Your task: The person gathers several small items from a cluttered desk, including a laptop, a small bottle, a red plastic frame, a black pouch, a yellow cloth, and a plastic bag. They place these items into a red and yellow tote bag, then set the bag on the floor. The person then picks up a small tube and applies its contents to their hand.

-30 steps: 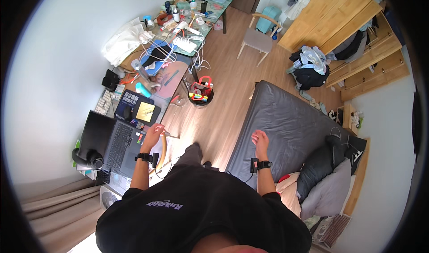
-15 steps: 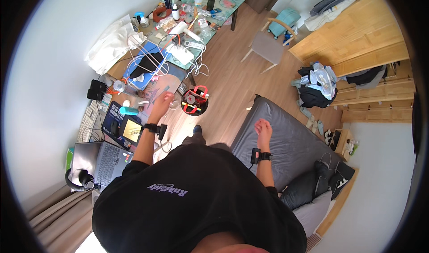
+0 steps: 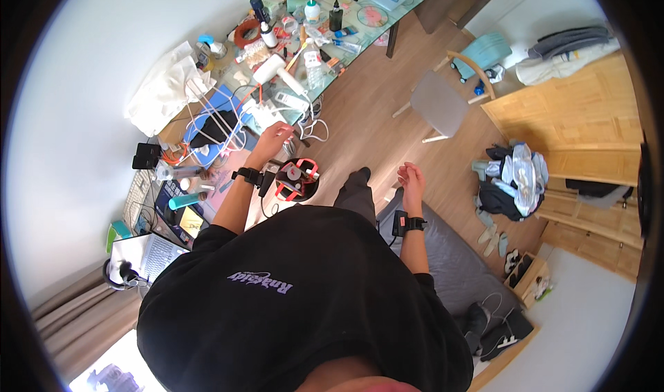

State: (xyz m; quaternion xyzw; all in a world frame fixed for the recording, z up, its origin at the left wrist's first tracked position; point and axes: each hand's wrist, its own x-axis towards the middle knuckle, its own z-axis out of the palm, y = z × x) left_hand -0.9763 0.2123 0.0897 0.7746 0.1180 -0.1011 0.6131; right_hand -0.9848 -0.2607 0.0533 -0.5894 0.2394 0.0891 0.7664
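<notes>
My left hand [image 3: 274, 143] is in the air by the edge of the cluttered desk, its fingers loosely bent and nothing seen in them. Closest to it are a white power strip [image 3: 260, 111] and a tangle of white cables [image 3: 315, 128]. Below that hand a black bag with red handles [image 3: 297, 179] stands on the floor, holding a few items. My right hand [image 3: 411, 179] hovers over the wooden floor just past the foot of the bed. Its fingers are slightly curled and apart, with nothing visible in them. Each wrist wears a black strap with a small box.
A white hair dryer [image 3: 278, 70], bottles and white hangers [image 3: 218, 115] crowd the desk. An open laptop [image 3: 149, 257] sits nearer me. Ahead stands a grey chair [image 3: 439, 103]; to the right are a clothes pile [image 3: 515, 181], wooden cabinets [image 3: 574, 112] and the grey bed [image 3: 449, 260].
I have stepped forward along the desk. My left hand has gone from above the mat to beside the power strip; my right hand has passed from above the bed to above the floor.
</notes>
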